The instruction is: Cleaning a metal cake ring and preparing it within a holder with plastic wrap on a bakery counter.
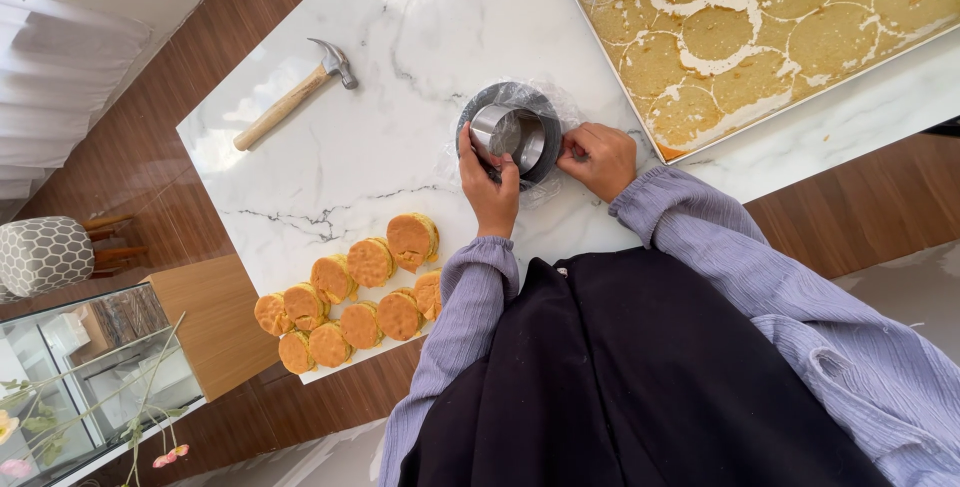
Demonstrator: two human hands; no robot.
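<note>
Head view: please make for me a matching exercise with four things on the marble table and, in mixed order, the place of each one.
Things:
1. hammer
2. metal ring
3. baking tray
4. round cakes

Places:
A. between the left hand and the right hand
B. top right, with circles cut out of its sheet
C. lying alone, upper left
D. grouped at the lower left edge

Pairs: 1-C, 2-A, 3-B, 4-D
</note>
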